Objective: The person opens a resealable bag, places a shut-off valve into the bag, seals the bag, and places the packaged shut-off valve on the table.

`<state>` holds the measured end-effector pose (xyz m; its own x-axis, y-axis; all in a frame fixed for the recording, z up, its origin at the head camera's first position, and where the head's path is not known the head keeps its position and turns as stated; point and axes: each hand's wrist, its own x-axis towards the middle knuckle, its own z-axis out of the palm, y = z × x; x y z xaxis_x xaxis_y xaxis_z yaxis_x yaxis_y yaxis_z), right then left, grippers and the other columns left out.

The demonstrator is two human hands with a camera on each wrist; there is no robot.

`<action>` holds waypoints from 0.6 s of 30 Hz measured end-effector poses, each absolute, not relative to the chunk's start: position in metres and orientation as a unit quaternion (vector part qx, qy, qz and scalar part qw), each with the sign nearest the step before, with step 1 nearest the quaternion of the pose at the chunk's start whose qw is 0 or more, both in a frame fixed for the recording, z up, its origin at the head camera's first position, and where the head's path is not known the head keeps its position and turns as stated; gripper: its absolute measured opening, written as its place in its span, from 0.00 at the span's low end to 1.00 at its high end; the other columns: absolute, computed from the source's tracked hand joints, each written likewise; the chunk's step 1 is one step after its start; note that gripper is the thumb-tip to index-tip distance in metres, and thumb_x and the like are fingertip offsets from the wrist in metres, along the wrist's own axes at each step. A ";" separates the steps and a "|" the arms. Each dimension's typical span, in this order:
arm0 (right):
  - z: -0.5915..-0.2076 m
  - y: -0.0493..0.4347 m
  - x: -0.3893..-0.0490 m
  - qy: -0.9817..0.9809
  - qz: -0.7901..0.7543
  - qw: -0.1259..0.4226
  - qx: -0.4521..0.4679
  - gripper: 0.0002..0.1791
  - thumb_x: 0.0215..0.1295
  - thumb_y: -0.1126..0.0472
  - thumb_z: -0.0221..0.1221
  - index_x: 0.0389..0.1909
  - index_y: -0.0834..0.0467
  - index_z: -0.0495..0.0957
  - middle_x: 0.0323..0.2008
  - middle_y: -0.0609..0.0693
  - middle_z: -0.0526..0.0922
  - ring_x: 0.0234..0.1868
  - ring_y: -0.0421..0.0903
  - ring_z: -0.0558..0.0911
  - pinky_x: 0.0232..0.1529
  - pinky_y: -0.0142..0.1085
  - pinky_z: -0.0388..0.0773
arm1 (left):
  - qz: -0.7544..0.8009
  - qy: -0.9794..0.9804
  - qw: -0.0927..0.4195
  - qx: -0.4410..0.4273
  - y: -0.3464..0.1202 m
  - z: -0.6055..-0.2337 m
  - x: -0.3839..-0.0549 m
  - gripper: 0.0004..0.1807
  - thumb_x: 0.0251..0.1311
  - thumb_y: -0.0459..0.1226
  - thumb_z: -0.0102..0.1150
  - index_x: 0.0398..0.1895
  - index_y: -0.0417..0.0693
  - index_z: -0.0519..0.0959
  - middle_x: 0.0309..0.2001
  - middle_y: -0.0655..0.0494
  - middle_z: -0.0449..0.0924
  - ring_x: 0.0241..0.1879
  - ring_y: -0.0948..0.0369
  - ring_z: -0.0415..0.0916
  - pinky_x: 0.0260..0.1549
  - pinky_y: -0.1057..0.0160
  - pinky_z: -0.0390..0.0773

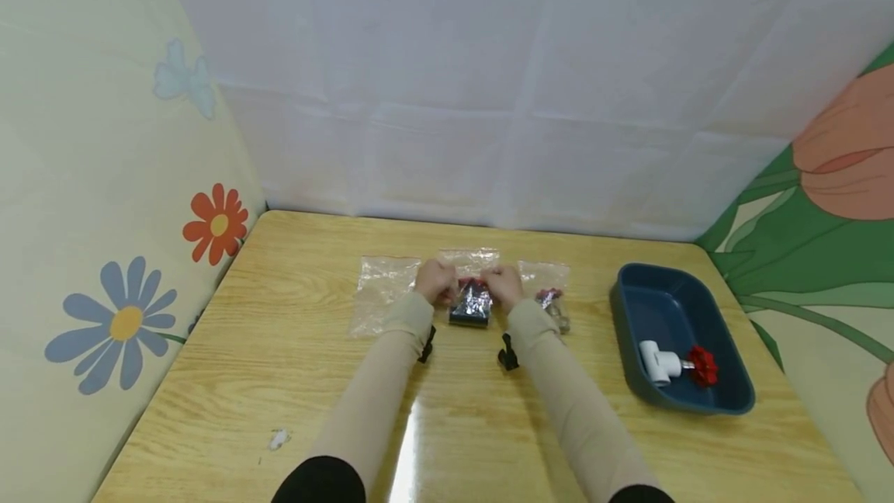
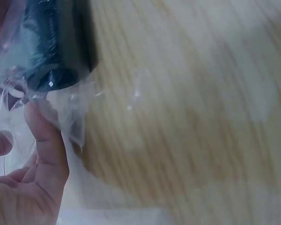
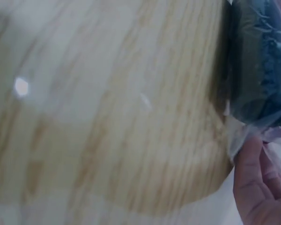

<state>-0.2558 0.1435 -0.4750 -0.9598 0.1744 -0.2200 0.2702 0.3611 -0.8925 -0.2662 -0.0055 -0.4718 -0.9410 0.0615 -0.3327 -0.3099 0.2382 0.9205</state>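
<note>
Between my hands on the table lies a clear plastic bag [image 1: 469,258] with a dark blue-black pipe piece [image 1: 470,314] and something red inside it. My left hand [image 1: 434,281] pinches the left side of the bag. Opposite it, my right hand [image 1: 504,286] grips the right side. In the left wrist view the fingertips are right at the end of the dark pipe piece [image 2: 58,44], on the loose film. The right wrist view has the right fingers [image 3: 248,173] at the film below the same dark piece [image 3: 257,61].
Left of my hands a flat clear bag [image 1: 384,286] lies on the wooden table [image 1: 279,317]. To their right, another bag [image 1: 552,274] holds a metallic part with red on it. A blue bin [image 1: 628,363] farther right contains a white tee valve [image 1: 660,363] with a red handle.
</note>
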 end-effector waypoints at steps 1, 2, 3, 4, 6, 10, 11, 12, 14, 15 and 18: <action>-0.474 0.144 -0.255 0.826 -0.545 0.040 0.139 0.09 0.58 0.63 0.54 0.31 0.68 0.75 0.26 0.52 0.73 0.26 0.44 0.70 0.25 0.31 0.69 | 0.613 0.772 0.147 -0.082 -0.006 -0.472 -0.267 0.14 0.59 0.35 0.47 0.18 0.38 0.73 0.11 0.51 0.72 0.09 0.60 0.70 0.10 0.64 0.74; -0.473 0.144 -0.255 0.826 -0.544 0.037 0.142 0.10 0.58 0.62 0.54 0.33 0.68 0.75 0.27 0.54 0.73 0.27 0.46 0.71 0.27 0.32 0.70 | 0.611 0.774 0.144 -0.084 -0.006 -0.472 -0.268 0.14 0.60 0.37 0.47 0.19 0.38 0.72 0.12 0.51 0.72 0.09 0.60 0.70 0.10 0.64 0.75; -0.472 0.144 -0.254 0.827 -0.542 0.030 0.146 0.12 0.59 0.62 0.53 0.37 0.68 0.75 0.30 0.56 0.75 0.30 0.48 0.72 0.30 0.34 0.72 | 0.610 0.775 0.140 -0.085 -0.007 -0.473 -0.270 0.15 0.61 0.38 0.47 0.20 0.37 0.72 0.12 0.51 0.72 0.09 0.60 0.70 0.10 0.63 0.75; -0.471 0.144 -0.252 0.826 -0.543 0.023 0.148 0.14 0.59 0.61 0.53 0.41 0.68 0.74 0.34 0.58 0.75 0.33 0.50 0.74 0.34 0.36 0.74 | 0.609 0.777 0.138 -0.085 -0.007 -0.473 -0.270 0.15 0.61 0.38 0.47 0.20 0.37 0.72 0.13 0.51 0.72 0.09 0.59 0.70 0.10 0.63 0.75; -0.468 0.144 -0.250 0.826 -0.544 -0.002 0.146 0.19 0.60 0.61 0.52 0.49 0.69 0.71 0.42 0.63 0.75 0.41 0.55 0.75 0.42 0.41 0.74 | 0.594 0.790 0.129 -0.082 -0.008 -0.472 -0.271 0.15 0.61 0.38 0.46 0.21 0.38 0.71 0.14 0.49 0.73 0.11 0.57 0.72 0.13 0.61 0.77; -0.463 0.146 -0.246 0.828 -0.544 -0.059 0.126 0.24 0.61 0.62 0.52 0.57 0.70 0.64 0.50 0.66 0.72 0.50 0.59 0.72 0.52 0.45 0.70 | 0.541 0.836 0.082 -0.049 -0.013 -0.465 -0.267 0.14 0.60 0.39 0.45 0.27 0.35 0.73 0.24 0.42 0.77 0.23 0.50 0.76 0.24 0.57 0.79; -0.462 0.146 -0.246 0.829 -0.541 -0.072 0.121 0.24 0.61 0.63 0.52 0.56 0.70 0.65 0.50 0.65 0.72 0.50 0.58 0.72 0.52 0.45 0.69 | 0.523 0.849 0.063 -0.041 -0.015 -0.462 -0.266 0.15 0.61 0.39 0.45 0.32 0.33 0.73 0.29 0.40 0.77 0.26 0.49 0.76 0.28 0.57 0.78; -0.461 0.147 -0.245 0.829 -0.541 -0.083 0.115 0.23 0.61 0.64 0.52 0.56 0.70 0.65 0.50 0.65 0.72 0.50 0.58 0.72 0.52 0.45 0.69 | 0.511 0.857 0.048 -0.036 -0.016 -0.459 -0.264 0.16 0.61 0.40 0.45 0.38 0.32 0.73 0.33 0.40 0.77 0.27 0.49 0.75 0.29 0.55 0.78; -0.459 0.149 -0.243 0.824 -0.546 -0.100 0.109 0.22 0.60 0.65 0.52 0.54 0.70 0.67 0.49 0.65 0.73 0.50 0.57 0.73 0.51 0.44 0.69 | 0.496 0.868 0.021 -0.026 -0.017 -0.455 -0.261 0.19 0.62 0.40 0.45 0.48 0.32 0.69 0.35 0.40 0.75 0.24 0.53 0.71 0.26 0.56 0.77; -0.458 0.150 -0.241 0.824 -0.546 -0.108 0.106 0.20 0.60 0.66 0.52 0.53 0.70 0.68 0.48 0.65 0.74 0.49 0.57 0.73 0.51 0.44 0.70 | 0.493 0.870 0.009 -0.022 -0.018 -0.453 -0.259 0.21 0.63 0.40 0.45 0.53 0.33 0.67 0.35 0.41 0.75 0.22 0.56 0.69 0.24 0.58 0.76; -0.457 0.154 -0.236 0.820 -0.550 -0.128 0.097 0.16 0.59 0.68 0.53 0.48 0.71 0.72 0.43 0.64 0.76 0.44 0.56 0.74 0.45 0.39 0.71 | 0.506 0.863 -0.006 -0.012 -0.021 -0.449 -0.253 0.23 0.63 0.41 0.45 0.57 0.34 0.65 0.27 0.45 0.74 0.14 0.61 0.63 0.13 0.63 0.71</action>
